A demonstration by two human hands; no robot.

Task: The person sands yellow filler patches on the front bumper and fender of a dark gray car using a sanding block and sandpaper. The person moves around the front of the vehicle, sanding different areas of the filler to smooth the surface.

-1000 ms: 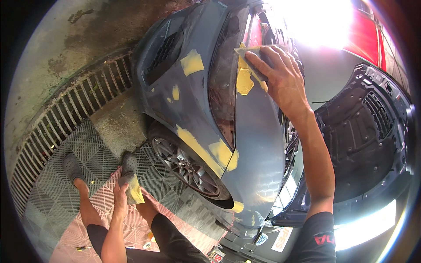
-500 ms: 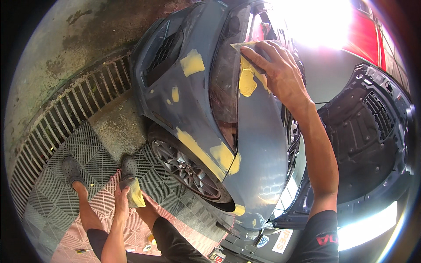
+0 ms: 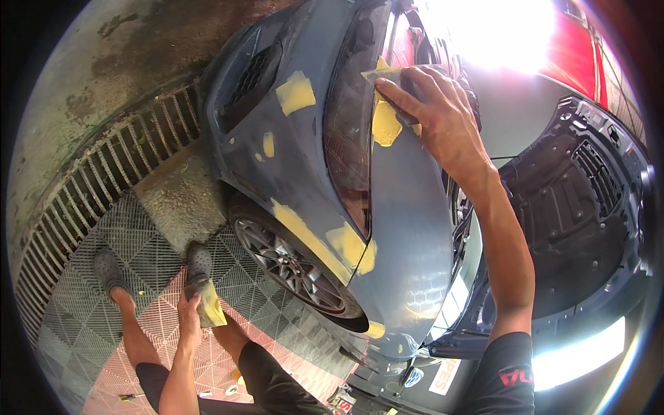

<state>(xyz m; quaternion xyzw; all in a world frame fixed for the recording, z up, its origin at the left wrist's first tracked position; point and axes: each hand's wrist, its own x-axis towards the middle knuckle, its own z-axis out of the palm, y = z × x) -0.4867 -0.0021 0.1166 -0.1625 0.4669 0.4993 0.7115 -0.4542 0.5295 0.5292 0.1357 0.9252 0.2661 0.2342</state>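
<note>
My right hand (image 3: 446,114) grips a thin grey filler spreader (image 3: 409,88) and holds it against the grey car fender (image 3: 408,214) beside the dark headlight (image 3: 349,117). Wet-looking yellow body filler (image 3: 386,126) lies on the panel just below the spreader, and a little shows past its far edge. Low at the left, my left hand (image 3: 189,315) holds a flat, dark filler board (image 3: 209,308) with yellow filler along its edge. Its thumb rests on top; the other fingers are mostly hidden.
Other yellow patches (image 3: 296,93) mark the bumper and the wheel arch. The front wheel (image 3: 287,259) is below. A raised dark hood (image 3: 567,228) stands at the right. A metal drain grate (image 3: 104,183) crosses the floor by interlocking tiles (image 3: 131,228). A tape roll (image 3: 231,390) lies near my legs.
The car has shifted slightly left in view. On the panel, the right hand's spreader has slid a little, and yellow filler now shows past its far edge. The left hand has barely moved.
</note>
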